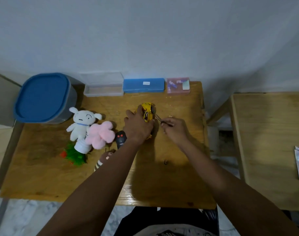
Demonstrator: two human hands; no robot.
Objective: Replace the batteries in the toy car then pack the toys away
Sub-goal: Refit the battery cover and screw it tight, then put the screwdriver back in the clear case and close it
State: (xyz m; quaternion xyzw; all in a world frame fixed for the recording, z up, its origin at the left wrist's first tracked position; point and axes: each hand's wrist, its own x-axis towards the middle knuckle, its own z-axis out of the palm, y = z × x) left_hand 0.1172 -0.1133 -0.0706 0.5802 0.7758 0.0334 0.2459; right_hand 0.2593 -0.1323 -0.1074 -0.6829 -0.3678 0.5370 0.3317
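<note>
A: Nearest the camera, what was logged?

B: Both forearms reached forward over the wooden table (162,184). Bare table surface lay under them, with a small dark mark between the arms.

A: Left side, going outward?

B: A striped brown toy (102,160) sat partly hidden by the left forearm. Beyond it stood a green plastic plant (75,155) in a white pot, tipped over, then a pink flower plush (101,134) and a white plush dog (82,123). A black remote control (121,139) lay just beside the left wrist.

A: Hand states?

B: Left hand (138,126) was curled around the yellow toy car (147,111), holding it turned on its side near the table's middle, a wheel facing right. Right hand (175,129) was closed in a pinch on a thin metal tool (159,119), tip pointing at the car. Whether the tip touched the car could not be told.

A: Far edge?

B: Along the wall: a grey tub with a blue lid (43,97), a clear box (103,86), a blue case (144,85) and a pink box (178,86). A second table (273,133) stood apart at right.
</note>
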